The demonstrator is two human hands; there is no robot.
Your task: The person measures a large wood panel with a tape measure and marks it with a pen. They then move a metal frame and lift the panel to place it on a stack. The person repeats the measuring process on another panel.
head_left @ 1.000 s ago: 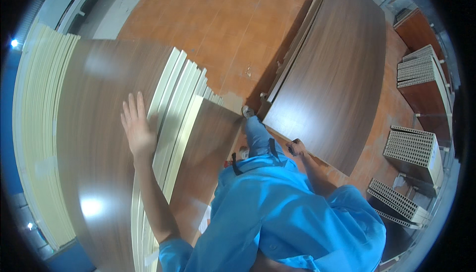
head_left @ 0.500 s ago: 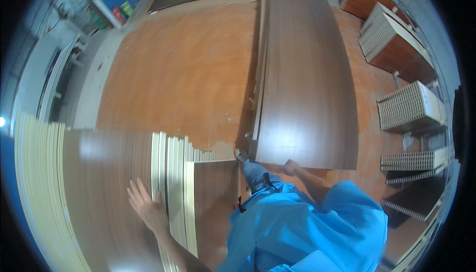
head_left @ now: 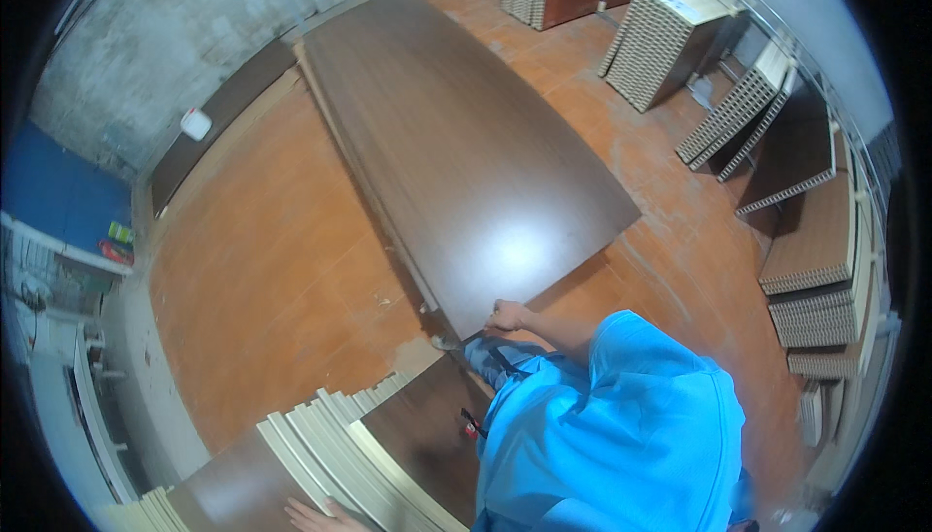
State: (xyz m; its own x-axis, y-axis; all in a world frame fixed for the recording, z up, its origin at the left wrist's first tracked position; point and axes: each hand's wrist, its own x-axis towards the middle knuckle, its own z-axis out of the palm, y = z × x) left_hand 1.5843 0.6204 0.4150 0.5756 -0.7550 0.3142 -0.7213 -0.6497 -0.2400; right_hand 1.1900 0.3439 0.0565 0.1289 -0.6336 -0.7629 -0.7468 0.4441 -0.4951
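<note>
A large brown wood-grain panel [head_left: 466, 173] lies flat on a low stack ahead of me. My right hand [head_left: 507, 315] is closed on its near edge, close to the corner. At the lower edge of the view, my left hand [head_left: 325, 517] is partly cut off. Its fingers are spread beside a row of cream-edged boards [head_left: 335, 459], over a brown panel face [head_left: 233, 488]; whether they touch it I cannot tell. Between those boards and my body stands another brown panel [head_left: 427, 435].
Honeycomb-edged panels [head_left: 670, 42] lean in several groups along the right wall. Orange floor [head_left: 262, 270] stretches left of the large panel. A white container [head_left: 196, 124] rests on a dark board [head_left: 228, 115] by the far wall. A blue panel [head_left: 68, 197] stands at the left.
The view has swung to the right, so the large panel now lies slanted. My right hand stays at the panel's near edge; my left hand sits lower in view, partly cut off.
</note>
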